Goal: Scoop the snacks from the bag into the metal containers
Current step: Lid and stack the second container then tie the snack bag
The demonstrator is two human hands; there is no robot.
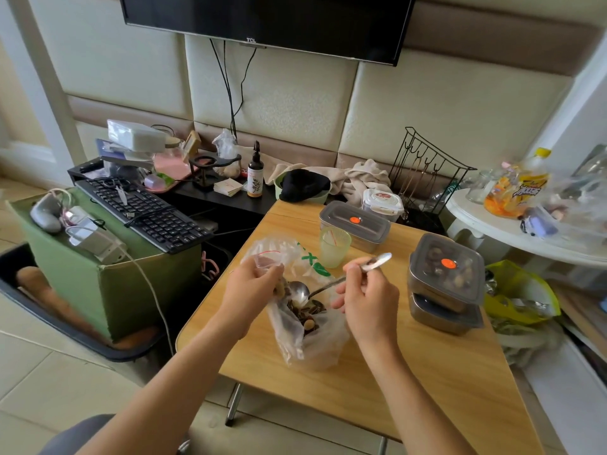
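A clear plastic bag (308,343) of brown snacks (307,315) lies on the wooden table (410,372). My left hand (253,287) pinches the bag's upper edge and holds its mouth wide. My right hand (364,293) grips the handle of a metal spoon (299,290), whose bowl sits inside the bag over the snacks. To the right stand two stacked metal containers (443,284) with grey lids and an orange dot; the top one shows snacks through its lid. A third lidded metal container (356,224) stands at the table's far side.
A pale green plastic cup (334,246) stands just behind the bag. A white-lidded box (382,203) sits past the far container. A green box with a keyboard (141,211) is to the left, a white round table (525,231) with bottles and a yellow bag (522,290) to the right.
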